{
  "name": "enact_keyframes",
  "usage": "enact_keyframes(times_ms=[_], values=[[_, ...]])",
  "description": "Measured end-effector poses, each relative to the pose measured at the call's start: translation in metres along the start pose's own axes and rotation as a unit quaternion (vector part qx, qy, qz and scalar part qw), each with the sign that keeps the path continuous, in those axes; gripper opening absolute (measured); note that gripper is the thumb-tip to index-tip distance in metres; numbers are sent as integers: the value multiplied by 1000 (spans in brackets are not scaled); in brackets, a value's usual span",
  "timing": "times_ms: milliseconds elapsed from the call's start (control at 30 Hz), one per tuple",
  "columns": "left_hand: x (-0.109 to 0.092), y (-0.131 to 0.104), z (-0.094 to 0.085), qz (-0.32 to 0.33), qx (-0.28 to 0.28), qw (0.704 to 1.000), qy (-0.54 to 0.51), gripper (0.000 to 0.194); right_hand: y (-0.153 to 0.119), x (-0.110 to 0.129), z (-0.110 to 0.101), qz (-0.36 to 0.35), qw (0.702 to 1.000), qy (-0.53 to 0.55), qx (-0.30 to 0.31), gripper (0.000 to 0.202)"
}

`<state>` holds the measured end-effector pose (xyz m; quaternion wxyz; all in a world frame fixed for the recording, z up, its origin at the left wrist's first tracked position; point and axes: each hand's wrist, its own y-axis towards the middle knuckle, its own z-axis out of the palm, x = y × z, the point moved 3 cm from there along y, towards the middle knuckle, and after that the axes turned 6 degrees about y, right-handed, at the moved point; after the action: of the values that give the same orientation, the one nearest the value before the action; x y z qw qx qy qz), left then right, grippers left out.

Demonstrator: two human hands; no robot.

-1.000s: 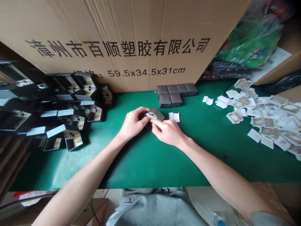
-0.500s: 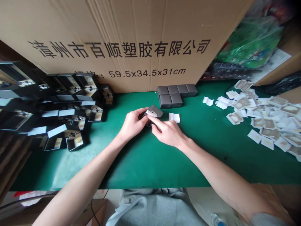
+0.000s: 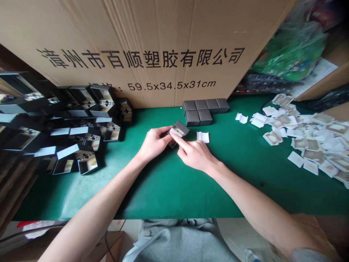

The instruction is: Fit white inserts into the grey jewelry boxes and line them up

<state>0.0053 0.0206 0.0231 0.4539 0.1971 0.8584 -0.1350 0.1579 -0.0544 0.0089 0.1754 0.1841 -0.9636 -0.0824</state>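
Note:
A small dark box (image 3: 181, 128) with its lid raised and a pale lining inside is at the centre of the green table. My left hand (image 3: 156, 142) is closed round the box's left side. My right hand (image 3: 195, 151) has its index finger stretched onto the pale lining, and its other fingers are curled; it grips nothing that I can see. The fingers partly hide the box's lower half. Just right of the box lies a folded white insert (image 3: 203, 137). Behind it sit several closed dark boxes (image 3: 198, 115) pushed together.
Many opened dark boxes (image 3: 88, 163) are stacked at the left. Loose white inserts (image 3: 311, 145) are heaped at the right, with one apart (image 3: 241, 118). A large printed carton (image 3: 152, 36) stands along the back. Green plastic bags (image 3: 291, 54) are at the back right.
My right index finger has straightened a little over the lining, and the lining sits lower in the lid. My left hand keeps its hold. The view has shifted very slightly.

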Motion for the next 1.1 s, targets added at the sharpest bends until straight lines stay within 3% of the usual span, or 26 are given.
enact_keyframes(times_ms=[333,800,967,1100], values=[[9,3,1,-13,-7,1000,-26,47,0,0,-2,30,1000,-9,-4,60],[-2,-2,0,25,-20,995,94,48,1,5,-6,79,995,-43,-33,55],[-4,-1,2,55,-47,990,122,45,2,6,-7,104,994,-43,-7,59],[-5,-2,5,62,-60,989,121,42,4,3,-6,77,996,-32,12,62]])
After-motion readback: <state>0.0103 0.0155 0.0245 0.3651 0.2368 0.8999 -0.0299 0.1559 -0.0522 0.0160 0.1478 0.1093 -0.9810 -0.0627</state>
